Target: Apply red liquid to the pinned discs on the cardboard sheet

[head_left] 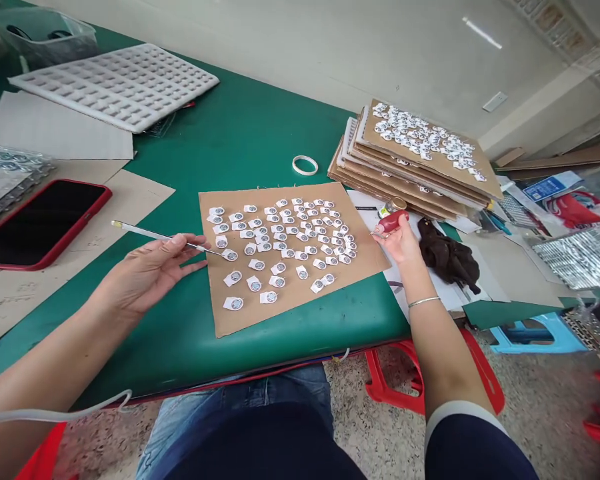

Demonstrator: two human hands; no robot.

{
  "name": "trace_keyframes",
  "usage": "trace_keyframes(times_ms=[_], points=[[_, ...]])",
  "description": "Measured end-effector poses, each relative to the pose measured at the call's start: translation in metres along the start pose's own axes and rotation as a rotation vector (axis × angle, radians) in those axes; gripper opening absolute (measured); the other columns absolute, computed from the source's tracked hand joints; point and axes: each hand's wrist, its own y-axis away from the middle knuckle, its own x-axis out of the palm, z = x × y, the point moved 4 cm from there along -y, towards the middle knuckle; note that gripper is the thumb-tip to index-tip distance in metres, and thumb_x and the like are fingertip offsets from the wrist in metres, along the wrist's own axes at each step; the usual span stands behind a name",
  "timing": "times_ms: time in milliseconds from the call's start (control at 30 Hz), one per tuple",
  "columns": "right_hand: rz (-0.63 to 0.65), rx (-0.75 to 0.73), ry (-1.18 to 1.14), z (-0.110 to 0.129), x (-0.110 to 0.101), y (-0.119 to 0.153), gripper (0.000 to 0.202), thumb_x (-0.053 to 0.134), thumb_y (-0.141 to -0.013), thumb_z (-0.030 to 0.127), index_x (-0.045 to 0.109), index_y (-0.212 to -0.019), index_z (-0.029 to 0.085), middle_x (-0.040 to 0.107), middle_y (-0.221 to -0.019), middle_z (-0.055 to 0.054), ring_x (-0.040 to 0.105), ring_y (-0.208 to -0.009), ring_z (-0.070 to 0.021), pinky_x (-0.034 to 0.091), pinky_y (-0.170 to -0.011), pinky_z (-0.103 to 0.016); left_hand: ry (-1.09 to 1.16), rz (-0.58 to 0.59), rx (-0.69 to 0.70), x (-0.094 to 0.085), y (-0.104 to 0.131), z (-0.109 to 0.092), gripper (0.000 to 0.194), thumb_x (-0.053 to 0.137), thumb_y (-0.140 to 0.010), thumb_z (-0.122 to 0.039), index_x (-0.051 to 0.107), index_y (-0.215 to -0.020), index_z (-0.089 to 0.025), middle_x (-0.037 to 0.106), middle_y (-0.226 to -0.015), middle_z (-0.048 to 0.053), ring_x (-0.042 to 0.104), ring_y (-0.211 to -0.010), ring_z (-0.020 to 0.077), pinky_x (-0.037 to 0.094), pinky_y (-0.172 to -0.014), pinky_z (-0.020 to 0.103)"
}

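My left hand (163,263) is closed round a slim white pen-like stick (140,231) with a yellowish rear end. Its thin tip reaches a small white tag with a round dark-patterned disc (230,255), near the left edge of a brown cardboard sheet (290,313). Many similar tags lie across the sheet, packed closest toward its right side. Over the sheet's right edge, my right hand (403,243) grips a small red object (393,221), perhaps a tool handle; its exact kind I cannot make out. A small jar (394,205) stands just behind it.
Stacked cardboard sheets (420,137) bearing more tags rise at the back right. A white tape roll (305,165) and dark brown cloth (447,257) lie nearby. Leftward are a red-cased phone (40,223), a white gridded tray (120,83) and a plastic bin (45,40).
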Motion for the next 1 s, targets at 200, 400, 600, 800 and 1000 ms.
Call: trace_keyframes(times_ms=[200, 400, 600, 800, 1000], points=[[0.022, 0.054, -0.03, 0.004, 0.005, 0.023, 0.04, 0.057, -0.073, 0.058, 0.055, -0.082, 0.019, 0.062, -0.068, -0.001, 0.063, -0.066, -0.0153, 0.056, -0.064, -0.035, -0.045, -0.021, -0.006, -0.013, 0.001, -0.006, 0.008, 0.068, -0.077, -0.038, 0.068, -0.073, -0.031, 0.071, -0.092, -0.012, 0.051, -0.112, 0.0198, 0.048, -0.095, 0.046], [0.086, 0.112, -0.054, -0.003, 0.003, 0.075, 0.04, 0.062, -0.069, 0.059, 0.053, -0.079, 0.021, 0.058, -0.067, 0.002, 0.06, -0.068, -0.0142, 0.056, -0.07, -0.038, -0.078, -0.062, -0.006, -0.031, 0.014, -0.008, 0.009, 0.071, -0.073, -0.036, 0.068, -0.071, -0.028, 0.071, -0.092, -0.009, 0.053, -0.109, 0.0213, 0.049, -0.093, 0.047], [-0.09, 0.127, -0.064, -0.014, -0.023, 0.114, 0.034, 0.06, -0.069, 0.056, 0.053, -0.082, 0.026, 0.055, -0.069, 0.002, 0.06, -0.08, -0.0208, 0.052, -0.072, -0.047, -0.063, -0.096, -0.013, -0.042, 0.029, -0.002, 0.023, 0.08, -0.062, -0.035, 0.07, -0.074, -0.018, 0.071, -0.095, 0.004, 0.057, -0.103, 0.0246, 0.05, -0.089, 0.043], [-0.124, -0.112, -0.028, 0.019, 0.005, 0.109, 0.041, 0.05, -0.071, 0.061, 0.052, -0.067, 0.021, 0.043, -0.06, 0.0, 0.05, -0.061, -0.0169, 0.038, -0.051, -0.032, -0.097, -0.111, 0.176, -0.03, 0.023, -0.012, 0.022, 0.076, -0.068, -0.033, 0.07, -0.082, -0.017, 0.07, -0.08, 0.002, 0.064, -0.074, 0.014, 0.054, -0.075, 0.032], [0.228, -0.106, 0.009, 0.042, 0.124, 0.086, 0.051, 0.048, -0.068, 0.068, 0.051, -0.076, 0.018, 0.04, -0.067, 0.002, 0.033, -0.05, -0.0054, 0.017, -0.044, -0.023, -0.242, 0.085, 0.193, 0.037, 0.002, -0.015, 0.025, 0.064, -0.08, -0.034, 0.063, -0.085, -0.01, 0.068, -0.08, 0.008, 0.069, -0.076, 0.0189, 0.058, -0.072, 0.033]])
